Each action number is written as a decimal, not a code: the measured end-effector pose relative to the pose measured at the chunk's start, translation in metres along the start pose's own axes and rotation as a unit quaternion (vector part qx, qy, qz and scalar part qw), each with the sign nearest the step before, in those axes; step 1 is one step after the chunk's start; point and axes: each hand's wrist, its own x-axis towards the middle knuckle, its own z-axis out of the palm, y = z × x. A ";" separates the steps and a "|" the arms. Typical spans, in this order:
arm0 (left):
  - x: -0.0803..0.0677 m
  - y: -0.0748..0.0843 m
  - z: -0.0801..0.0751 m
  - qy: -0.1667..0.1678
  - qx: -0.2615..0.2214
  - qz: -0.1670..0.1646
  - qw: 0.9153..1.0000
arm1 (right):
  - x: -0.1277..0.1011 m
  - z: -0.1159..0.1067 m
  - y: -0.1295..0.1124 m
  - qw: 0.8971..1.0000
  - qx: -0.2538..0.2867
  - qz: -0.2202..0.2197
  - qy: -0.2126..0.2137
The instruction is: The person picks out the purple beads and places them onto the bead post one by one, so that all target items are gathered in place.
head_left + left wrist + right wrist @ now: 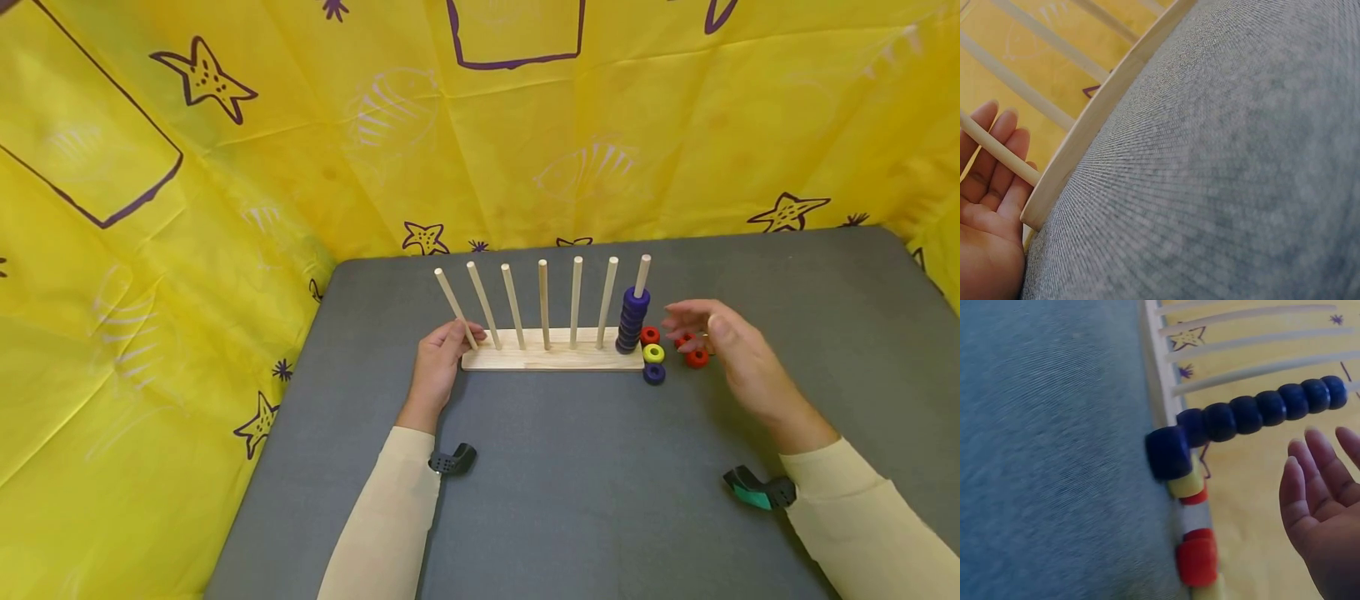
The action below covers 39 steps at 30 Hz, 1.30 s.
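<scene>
A wooden board (551, 359) carries a row of upright pegs (544, 304). On the rightmost peg sits a stack of dark blue rings (632, 321), with the peg's bare tip above. My left hand (441, 358) is at the board's left end; its fingers (1004, 140) extend behind the leftmost peg (1004, 153) in the left wrist view. Right of the stack, my right hand (738, 358) is raised with loosely bent fingers, and nothing shows in its grasp. Beside the board's right end lie a blue ring (654, 373), a yellow ring (654, 353) and a red ring (650, 335).
More red rings (697, 357) lie below my right hand, partly hidden by its fingers. The grey tabletop (555, 475) extends to a yellow patterned cloth (495, 150) behind and at the sides.
</scene>
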 end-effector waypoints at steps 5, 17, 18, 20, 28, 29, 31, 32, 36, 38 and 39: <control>-0.002 0.007 0.003 0.004 0.009 0.001 1.000 | -0.007 0.001 0.008 1.000 -0.011 0.021 -0.008; -0.001 0.005 0.002 0.002 0.006 0.003 1.000 | -0.021 0.006 0.024 0.997 -0.044 0.033 -0.056; -0.001 0.005 0.001 0.002 0.006 0.003 1.000 | -0.022 0.007 0.025 0.997 -0.046 0.035 -0.056; -0.001 0.005 0.001 0.000 0.005 0.005 1.000 | -0.023 0.007 0.026 0.997 -0.046 0.038 -0.055; -0.001 0.003 0.000 0.001 0.011 0.004 1.000 | -0.027 0.010 0.031 0.994 -0.062 0.067 -0.056; -0.001 0.004 0.000 0.000 0.010 0.005 1.000 | -0.028 0.010 0.031 0.994 -0.067 0.073 -0.055; -0.001 0.004 0.000 0.001 0.010 0.006 1.000 | -0.029 0.011 0.031 0.992 -0.077 0.086 -0.055; -0.001 0.004 0.000 0.000 0.010 0.006 1.000 | -0.029 0.012 0.030 0.991 -0.084 0.090 -0.055; -0.001 0.004 0.001 0.000 0.007 0.006 1.000 | -0.032 0.014 0.032 0.986 -0.117 0.106 -0.052; -0.001 0.003 0.001 -0.001 0.007 0.006 1.000 | -0.033 0.015 0.034 0.983 -0.137 0.106 -0.056; -0.001 0.003 0.001 -0.001 0.006 0.005 1.000 | -0.033 0.016 0.036 0.981 -0.148 0.107 -0.059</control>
